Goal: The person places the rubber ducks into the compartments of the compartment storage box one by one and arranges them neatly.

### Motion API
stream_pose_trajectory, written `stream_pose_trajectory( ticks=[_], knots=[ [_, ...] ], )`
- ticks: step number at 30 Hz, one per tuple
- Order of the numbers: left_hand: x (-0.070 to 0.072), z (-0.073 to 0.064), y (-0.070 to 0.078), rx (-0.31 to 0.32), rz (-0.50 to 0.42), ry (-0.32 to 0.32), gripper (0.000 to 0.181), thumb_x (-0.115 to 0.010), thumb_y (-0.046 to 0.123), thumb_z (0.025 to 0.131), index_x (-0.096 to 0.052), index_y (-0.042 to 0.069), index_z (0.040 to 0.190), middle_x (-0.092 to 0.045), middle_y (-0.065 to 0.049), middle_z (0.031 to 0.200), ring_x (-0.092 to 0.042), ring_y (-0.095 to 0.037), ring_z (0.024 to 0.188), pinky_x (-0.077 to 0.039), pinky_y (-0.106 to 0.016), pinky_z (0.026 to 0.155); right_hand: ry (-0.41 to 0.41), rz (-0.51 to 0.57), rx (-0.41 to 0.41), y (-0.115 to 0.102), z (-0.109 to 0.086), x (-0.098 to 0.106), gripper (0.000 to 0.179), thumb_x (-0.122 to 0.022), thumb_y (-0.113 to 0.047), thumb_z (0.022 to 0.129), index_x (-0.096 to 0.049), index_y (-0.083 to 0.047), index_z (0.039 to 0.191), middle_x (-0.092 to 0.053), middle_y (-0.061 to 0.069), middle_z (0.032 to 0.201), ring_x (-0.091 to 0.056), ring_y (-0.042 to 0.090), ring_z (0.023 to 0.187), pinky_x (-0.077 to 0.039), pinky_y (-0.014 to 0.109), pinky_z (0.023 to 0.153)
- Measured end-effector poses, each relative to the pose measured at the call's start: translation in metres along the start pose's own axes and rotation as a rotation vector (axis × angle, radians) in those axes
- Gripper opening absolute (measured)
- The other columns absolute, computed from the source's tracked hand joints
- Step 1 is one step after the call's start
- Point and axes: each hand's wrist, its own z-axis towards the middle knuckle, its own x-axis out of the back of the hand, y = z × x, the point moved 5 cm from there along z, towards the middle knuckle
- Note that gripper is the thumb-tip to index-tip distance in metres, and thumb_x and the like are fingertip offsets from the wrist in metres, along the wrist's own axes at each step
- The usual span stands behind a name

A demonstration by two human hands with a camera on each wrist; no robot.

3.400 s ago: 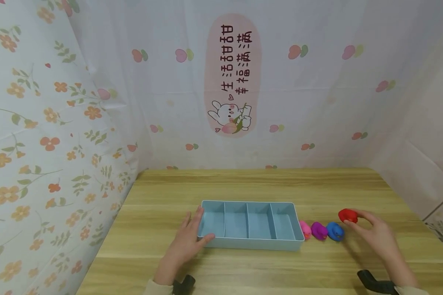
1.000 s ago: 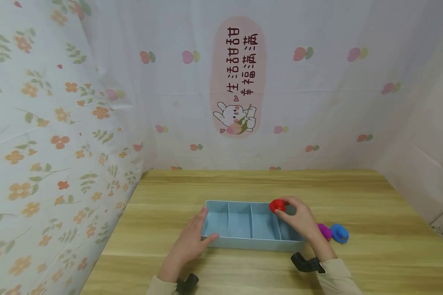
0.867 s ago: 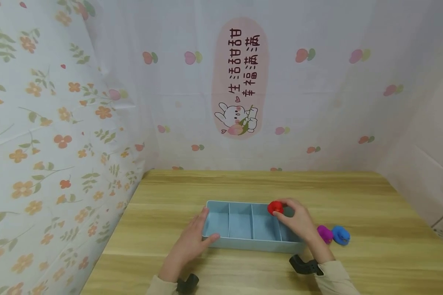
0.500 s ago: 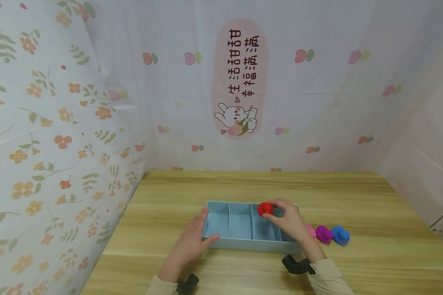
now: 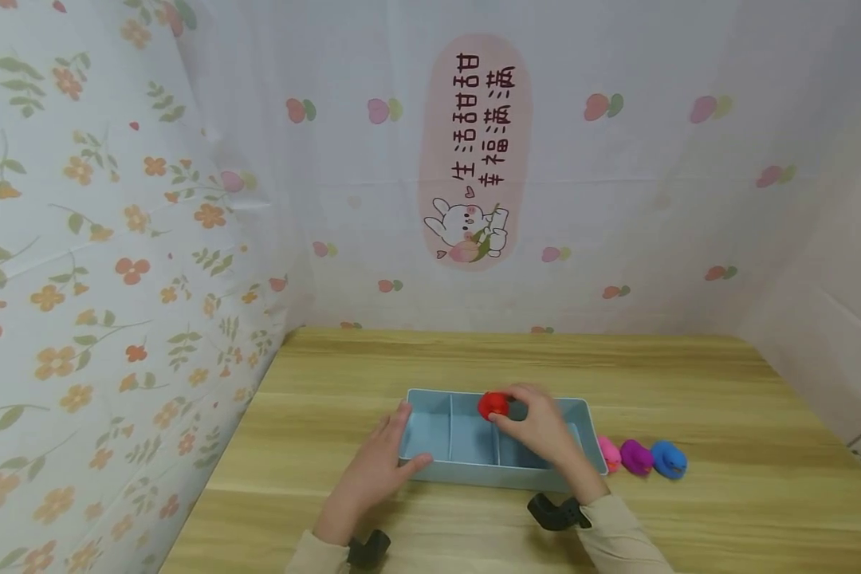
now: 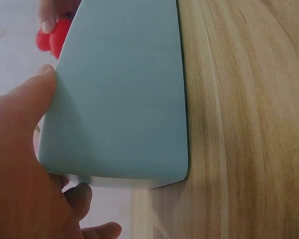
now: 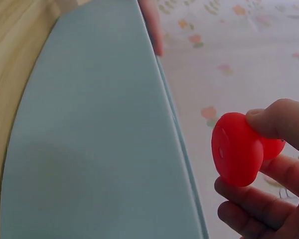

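My right hand [image 5: 543, 428] pinches a red rubber duck [image 5: 491, 405] between thumb and fingers. In the head view the duck is over the back part of the second compartment from the left in a light blue divided box [image 5: 484, 476]. The right wrist view shows the duck [image 7: 235, 152] above the level of the box's rim. At the box's left end, my left hand [image 5: 378, 469] holds the corner, thumb on the front rim and fingers along the end wall. My right hand and forearm partly cover the compartments on the right.
Right of the box stand a pink duck [image 5: 609, 454], a purple duck [image 5: 637, 458] and a blue duck [image 5: 670, 460] in a row. The wooden table [image 5: 373, 359] reaches back to a printed cloth [image 5: 617, 199]; a floral cloth [image 5: 115, 319] hangs at the left.
My right hand has carried the red duck leftward from beside the blue duck to over the box's second compartment. My left hand has stayed at the box's left end.
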Motion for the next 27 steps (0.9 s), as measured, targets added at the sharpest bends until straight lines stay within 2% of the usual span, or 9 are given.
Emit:
stream_pose_trajectory(
  ticks=[6,11,14,17,21,27],
  knots=[
    [0.000,0.000,0.000,0.008,-0.002,-0.001,0.088,-0.057,0.056,0.089,-0.023,0.004,0.151,-0.034,-0.016,0.153,-0.033,-0.047,0.136,-0.035,-0.061,0.105,-0.033,0.044,0.009,-0.014,0.005,-0.016,0.031,-0.079,-0.018,0.077,-0.071,-0.012,0.106,-0.069,0.002,0.104,-0.058,0.026,0.102,-0.051,0.052,0.086],
    [0.000,0.000,0.000,0.002,0.008,0.000,0.088,-0.056,0.056,0.089,-0.022,0.004,0.151,-0.036,-0.016,0.151,-0.034,-0.046,0.136,-0.036,-0.060,0.105,-0.041,0.074,0.062,-0.026,0.011,-0.027,0.033,-0.082,-0.018,0.074,-0.072,-0.013,0.105,-0.069,0.001,0.102,-0.060,0.025,0.099,-0.052,0.050,0.083],
    [0.000,0.001,0.001,-0.011,0.012,-0.001,0.088,-0.056,0.056,0.089,-0.022,0.003,0.151,-0.035,-0.016,0.152,-0.034,-0.046,0.136,-0.036,-0.060,0.105,-0.017,0.028,0.099,-0.033,0.014,-0.033,0.034,-0.084,-0.021,0.071,-0.073,-0.014,0.102,-0.070,0.000,0.099,-0.060,0.022,0.095,-0.047,0.047,0.084],
    [0.000,0.002,0.002,-0.018,0.019,-0.005,0.088,-0.056,0.055,0.090,-0.022,0.003,0.151,-0.034,-0.016,0.153,-0.034,-0.047,0.135,-0.036,-0.060,0.105,-0.015,-0.023,0.102,-0.038,0.017,-0.041,0.034,-0.085,-0.023,0.069,-0.074,-0.017,0.100,-0.071,-0.001,0.097,-0.058,0.018,0.093,-0.036,0.045,0.083],
    [0.000,0.003,0.000,-0.016,0.030,-0.008,0.088,-0.055,0.056,0.089,-0.022,0.003,0.151,-0.034,-0.016,0.153,-0.035,-0.048,0.135,-0.038,-0.062,0.103,-0.083,-0.070,0.087,-0.043,0.019,-0.056,0.031,-0.083,-0.026,0.072,-0.072,-0.020,0.101,-0.071,-0.005,0.096,-0.052,0.013,0.092,-0.026,0.043,0.079],
    [0.000,0.003,-0.002,-0.011,0.024,-0.009,0.087,-0.055,0.057,0.089,-0.023,0.005,0.151,-0.035,-0.016,0.152,-0.036,-0.047,0.134,-0.040,-0.063,0.100,-0.167,-0.172,0.098,-0.049,0.021,-0.076,0.028,-0.081,-0.030,0.073,-0.071,-0.022,0.098,-0.070,-0.009,0.090,-0.045,0.010,0.084,-0.022,0.040,0.074]
  ],
)
